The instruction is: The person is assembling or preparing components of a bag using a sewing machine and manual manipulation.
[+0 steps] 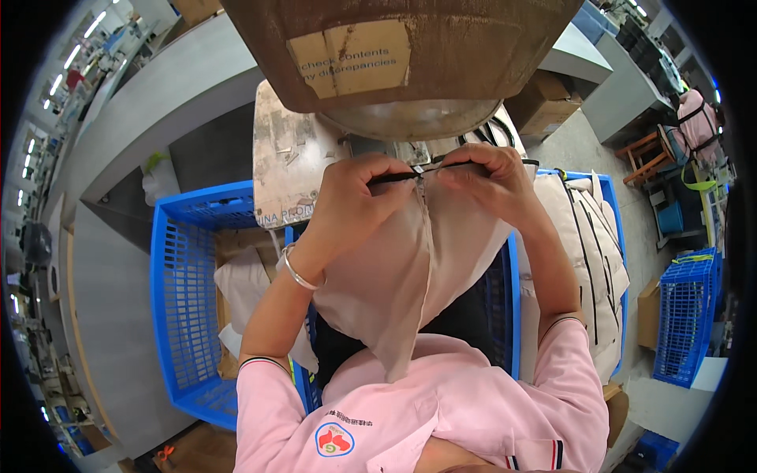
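Observation:
My left hand (355, 197) and my right hand (485, 177) meet in front of me at the top edge of a beige fabric piece (402, 268). Both pinch a thin black strip (430, 169) that runs along that edge, the fingertips almost touching. The fabric hangs down from my hands toward my lap. A silver bangle (296, 272) sits on my left wrist. I wear a pink top (426, 410).
A worn work surface (288, 154) lies just beyond my hands, under a brown cardboard-covered object (402, 47). Blue plastic crates stand at my left (185, 292) and right (607, 229), the right one piled with beige pieces trimmed in black. Another blue crate (686, 315) is far right.

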A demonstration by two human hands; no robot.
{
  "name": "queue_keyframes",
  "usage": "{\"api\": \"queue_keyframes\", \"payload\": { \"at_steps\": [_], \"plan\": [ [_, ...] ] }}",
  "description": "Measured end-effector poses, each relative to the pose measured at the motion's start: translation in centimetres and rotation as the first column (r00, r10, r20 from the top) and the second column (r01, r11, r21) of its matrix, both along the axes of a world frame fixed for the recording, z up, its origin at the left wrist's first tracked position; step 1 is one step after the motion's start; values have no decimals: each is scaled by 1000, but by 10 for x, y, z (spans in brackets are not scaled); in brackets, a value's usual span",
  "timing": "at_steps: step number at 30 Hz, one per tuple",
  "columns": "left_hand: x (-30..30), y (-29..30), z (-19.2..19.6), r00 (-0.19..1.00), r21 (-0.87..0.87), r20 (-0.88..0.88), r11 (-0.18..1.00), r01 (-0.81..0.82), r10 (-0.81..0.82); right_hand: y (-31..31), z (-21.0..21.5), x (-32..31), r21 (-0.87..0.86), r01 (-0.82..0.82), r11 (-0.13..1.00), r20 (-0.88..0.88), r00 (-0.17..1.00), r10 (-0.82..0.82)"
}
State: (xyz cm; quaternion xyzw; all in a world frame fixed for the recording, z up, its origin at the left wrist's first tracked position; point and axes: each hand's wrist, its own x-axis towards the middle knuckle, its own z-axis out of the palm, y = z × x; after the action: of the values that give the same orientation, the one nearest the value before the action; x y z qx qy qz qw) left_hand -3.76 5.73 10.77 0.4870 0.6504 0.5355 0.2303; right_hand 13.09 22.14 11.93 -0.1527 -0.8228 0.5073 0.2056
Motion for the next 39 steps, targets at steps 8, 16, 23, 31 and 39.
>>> {"api": "queue_keyframes", "payload": {
  "at_steps": [8, 16, 23, 31, 39],
  "plan": [
    [-26, 32, -14, 994, 73, -63, 994, -82, 86, 25, -20, -31, -182, -33, 983, -86, 996, 18],
    [-44, 45, -27, 976, 245, -196, 969, -46, 95, 24, -15, -43, -206, 72, 976, -128, 987, -100],
    [-46, 45, -28, 997, 276, -60, 960, -39, 58, 29, -9, -44, -281, 62, 958, -20, 997, -71],
    [-46, 45, -25, 997, 224, 0, 972, -69, 71, 25, -11, -44, -274, 38, 961, -166, 982, -86],
    [-61, 36, -22, 976, 279, 168, 943, -183, 139, 55, -8, -24, -137, 119, 983, -209, 967, -146]
  ]
}}
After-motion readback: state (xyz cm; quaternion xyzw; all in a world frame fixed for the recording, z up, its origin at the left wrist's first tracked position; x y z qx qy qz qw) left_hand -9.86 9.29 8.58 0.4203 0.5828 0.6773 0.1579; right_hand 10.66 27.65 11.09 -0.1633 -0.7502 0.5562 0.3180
